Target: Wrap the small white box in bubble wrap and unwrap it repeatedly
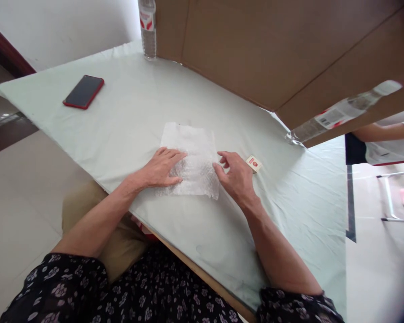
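A sheet of bubble wrap (197, 172) lies on the cloth-covered table, with what looks like a white sheet (188, 137) at its far part. My left hand (164, 168) rests flat on its left side, fingers stretched out. At the right edge of the wrap is my right hand (234, 175), fingers bent and apart, with nothing visible between them. Just beyond that hand sits a small cream box (253, 164) with a red mark.
A dark phone in a red case (84, 92) lies at the far left. A large cardboard panel (256, 49) stands at the back, with one water bottle (148, 31) at its left and another bottle (343, 112) at its right. Beyond the table's right edge, another person's arm (384, 133) shows.
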{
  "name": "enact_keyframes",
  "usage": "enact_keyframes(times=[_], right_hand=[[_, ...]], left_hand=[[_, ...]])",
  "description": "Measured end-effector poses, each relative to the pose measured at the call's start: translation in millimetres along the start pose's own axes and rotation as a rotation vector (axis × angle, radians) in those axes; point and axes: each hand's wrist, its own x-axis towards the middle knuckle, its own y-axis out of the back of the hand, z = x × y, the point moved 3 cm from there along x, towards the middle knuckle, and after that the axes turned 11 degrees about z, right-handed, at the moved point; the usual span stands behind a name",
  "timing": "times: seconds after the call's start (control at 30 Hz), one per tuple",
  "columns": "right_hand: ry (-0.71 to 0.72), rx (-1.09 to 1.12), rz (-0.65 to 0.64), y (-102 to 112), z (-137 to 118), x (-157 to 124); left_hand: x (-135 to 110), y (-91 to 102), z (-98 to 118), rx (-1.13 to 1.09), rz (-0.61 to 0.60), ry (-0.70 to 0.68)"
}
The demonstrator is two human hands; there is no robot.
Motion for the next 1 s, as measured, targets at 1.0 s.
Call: enact_keyframes(times=[1.0], right_hand=[[-0.133,0.026,0.055,46,56,-5]], left_hand=[[3,4.6,-4,-0.056,-0.027,0.068]])
